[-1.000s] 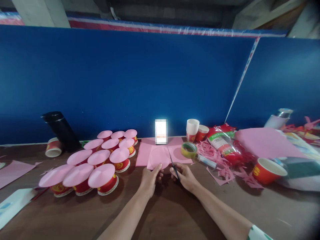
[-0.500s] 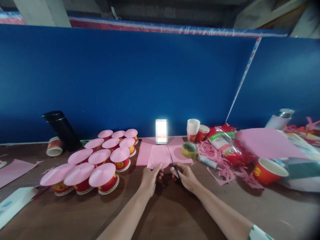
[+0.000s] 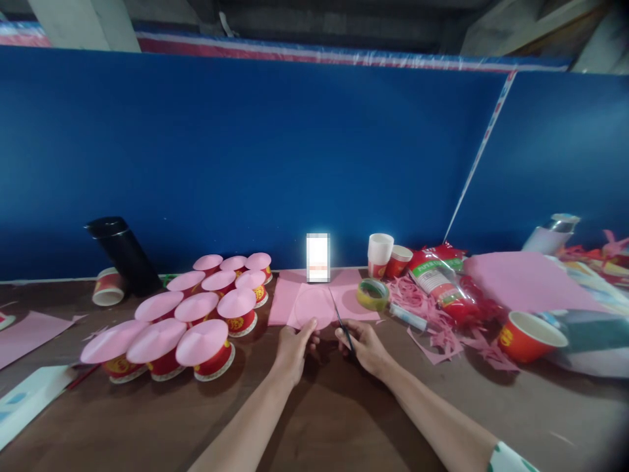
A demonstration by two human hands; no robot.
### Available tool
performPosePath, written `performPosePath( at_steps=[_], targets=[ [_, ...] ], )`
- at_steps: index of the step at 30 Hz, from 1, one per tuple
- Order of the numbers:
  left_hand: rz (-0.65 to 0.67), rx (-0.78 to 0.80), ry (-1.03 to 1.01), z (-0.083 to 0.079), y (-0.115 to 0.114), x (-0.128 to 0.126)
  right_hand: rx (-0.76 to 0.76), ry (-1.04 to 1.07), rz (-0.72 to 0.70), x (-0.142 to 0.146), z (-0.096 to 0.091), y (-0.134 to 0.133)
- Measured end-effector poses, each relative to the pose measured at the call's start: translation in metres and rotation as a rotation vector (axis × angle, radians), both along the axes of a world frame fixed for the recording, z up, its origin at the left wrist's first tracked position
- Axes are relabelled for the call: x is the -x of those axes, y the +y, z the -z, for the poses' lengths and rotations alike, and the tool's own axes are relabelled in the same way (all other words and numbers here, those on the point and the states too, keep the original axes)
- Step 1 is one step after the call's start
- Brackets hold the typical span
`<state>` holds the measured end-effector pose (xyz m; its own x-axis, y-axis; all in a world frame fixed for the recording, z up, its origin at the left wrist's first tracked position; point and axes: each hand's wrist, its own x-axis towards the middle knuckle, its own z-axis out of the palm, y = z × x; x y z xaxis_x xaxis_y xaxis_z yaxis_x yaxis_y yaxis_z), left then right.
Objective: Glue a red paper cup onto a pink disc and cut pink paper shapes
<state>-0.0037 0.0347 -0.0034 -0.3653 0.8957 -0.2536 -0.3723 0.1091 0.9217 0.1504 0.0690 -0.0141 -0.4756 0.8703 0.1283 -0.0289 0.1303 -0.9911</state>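
My left hand (image 3: 296,347) pinches the near edge of a piece of pink paper (image 3: 314,307), its thumb on top. A round outline shows on that paper. My right hand (image 3: 363,344) is closed around a pair of scissors (image 3: 346,331), whose blades reach along the paper's right side. Beneath and behind lies a stack of pink sheets (image 3: 282,305). A roll of tape (image 3: 372,294) sits just right of the scissors. Off to the left, several upturned red paper cups (image 3: 212,360) carry shallow pink paper cones (image 3: 201,342).
A bright, blurred-out upright rectangle (image 3: 318,257) stands at the back. Leftward are a black bottle (image 3: 125,255) and a tipped cup (image 3: 109,288). Rightward lie a glue stick (image 3: 407,317), pink paper scraps (image 3: 445,341), a red plastic packet (image 3: 442,282) and an open paper cup (image 3: 531,337).
The pink paper has turned or shifted slightly in my left hand. My right hand and the scissors stay almost in place.
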Motion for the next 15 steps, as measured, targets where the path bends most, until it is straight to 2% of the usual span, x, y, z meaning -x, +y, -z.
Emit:
performPosePath(
  at_steps=[15],
  targets=[
    [0.004, 0.015, 0.004, -0.0018, -0.0024, 0.0, -0.001, -0.006, 0.009, -0.0002, 0.0029, 0.0018]
  ],
)
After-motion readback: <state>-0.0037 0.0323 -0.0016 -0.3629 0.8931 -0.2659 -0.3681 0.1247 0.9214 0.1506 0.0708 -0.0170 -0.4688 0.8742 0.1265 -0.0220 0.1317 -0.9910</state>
